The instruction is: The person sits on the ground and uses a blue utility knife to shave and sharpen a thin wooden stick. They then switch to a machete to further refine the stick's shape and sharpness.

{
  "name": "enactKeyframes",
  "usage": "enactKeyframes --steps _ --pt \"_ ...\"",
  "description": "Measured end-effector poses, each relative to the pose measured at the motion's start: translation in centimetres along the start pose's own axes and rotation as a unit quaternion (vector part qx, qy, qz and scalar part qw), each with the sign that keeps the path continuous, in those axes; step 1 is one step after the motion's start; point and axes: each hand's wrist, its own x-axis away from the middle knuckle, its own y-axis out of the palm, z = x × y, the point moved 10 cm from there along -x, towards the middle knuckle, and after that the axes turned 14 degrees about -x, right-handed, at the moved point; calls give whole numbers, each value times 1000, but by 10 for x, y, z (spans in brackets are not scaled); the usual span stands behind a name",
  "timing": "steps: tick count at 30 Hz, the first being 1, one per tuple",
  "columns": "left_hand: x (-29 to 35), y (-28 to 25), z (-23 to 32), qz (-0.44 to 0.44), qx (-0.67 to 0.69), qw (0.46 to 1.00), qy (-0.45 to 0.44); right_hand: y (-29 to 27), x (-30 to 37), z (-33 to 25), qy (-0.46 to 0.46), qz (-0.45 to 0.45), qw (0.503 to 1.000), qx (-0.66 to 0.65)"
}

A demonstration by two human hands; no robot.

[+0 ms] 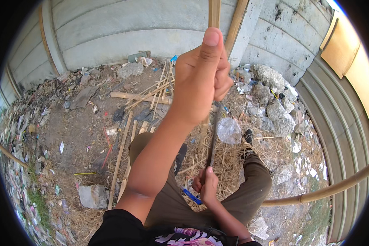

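While left hand (203, 76) grips bamboo strip (214, 12) | right hand (205, 184) clasps blade (213, 139) below.

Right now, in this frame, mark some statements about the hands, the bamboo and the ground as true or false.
1. The left hand is raised and closed around an upright bamboo strip. True.
2. The right hand is empty and open. False: it is closed on a dark, thin blade-like tool that runs up toward the left hand.
3. Split bamboo sticks lie on the littered dirt. True.
4. The ground is clean tiled floor. False: it is dirt with straw, litter and rubble.
5. A long bamboo pole crosses the lower right. True.
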Motion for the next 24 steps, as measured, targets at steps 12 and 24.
enactKeyframes --steps 12,24 --pt "-1 4 -9 -37 9 999 -8 23 11 -46 -172 -24 974 143" --pt "-9 -17 -11 -18 -2 1000 14 63 28 -98 -358 -74 931 -27"
